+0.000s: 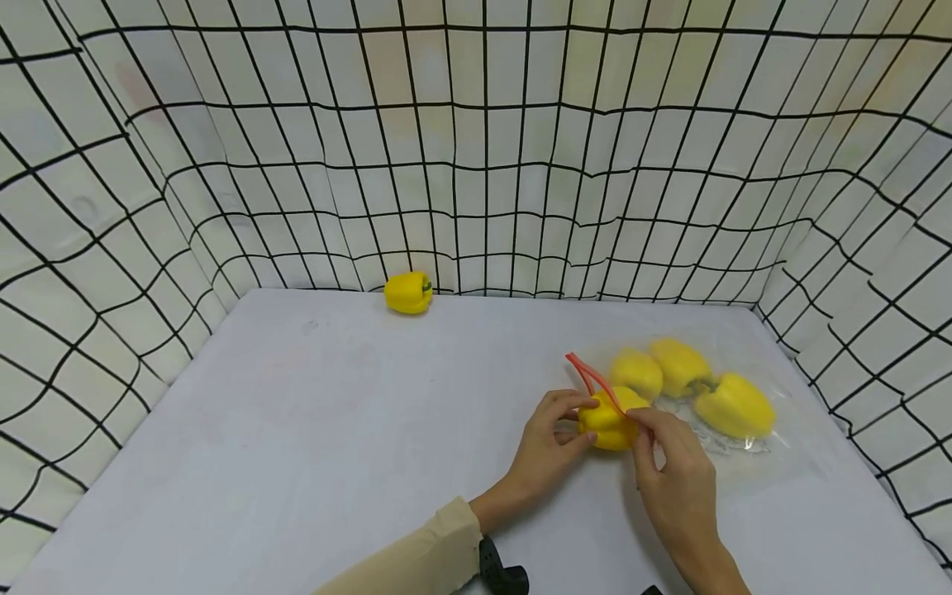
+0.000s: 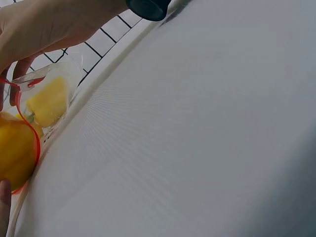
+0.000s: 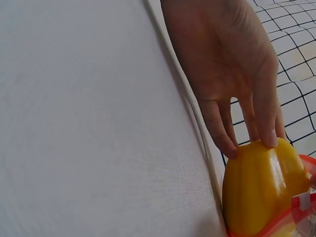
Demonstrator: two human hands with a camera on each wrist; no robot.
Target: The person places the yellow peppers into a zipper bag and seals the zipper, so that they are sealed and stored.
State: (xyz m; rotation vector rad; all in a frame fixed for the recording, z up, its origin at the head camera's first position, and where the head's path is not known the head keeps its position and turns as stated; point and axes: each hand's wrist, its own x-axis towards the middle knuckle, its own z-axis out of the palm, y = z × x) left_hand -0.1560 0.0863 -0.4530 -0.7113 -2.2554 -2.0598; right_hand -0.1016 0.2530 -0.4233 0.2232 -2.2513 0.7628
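A yellow bell pepper [image 1: 611, 423] sits at the mouth of a clear plastic bag [image 1: 777, 450] with a red rim. My left hand [image 1: 549, 442] grips this pepper from its left side, fingers behind and thumb in front. In the right wrist view, the left hand [image 3: 232, 74] has its fingertips on the pepper's smooth end. My right hand [image 1: 675, 475] pinches the red rim [image 1: 604, 384] between thumb and fingers. The left wrist view shows this red rim looped around the pepper [image 2: 15, 148]. Inside the bag lie three more yellow peppers [image 1: 735, 406].
Another yellow bell pepper [image 1: 407, 292] lies at the table's back edge, left of middle. The white table [image 1: 297, 446] is enclosed at the back and sides by black netting [image 1: 483, 165] over white panels.
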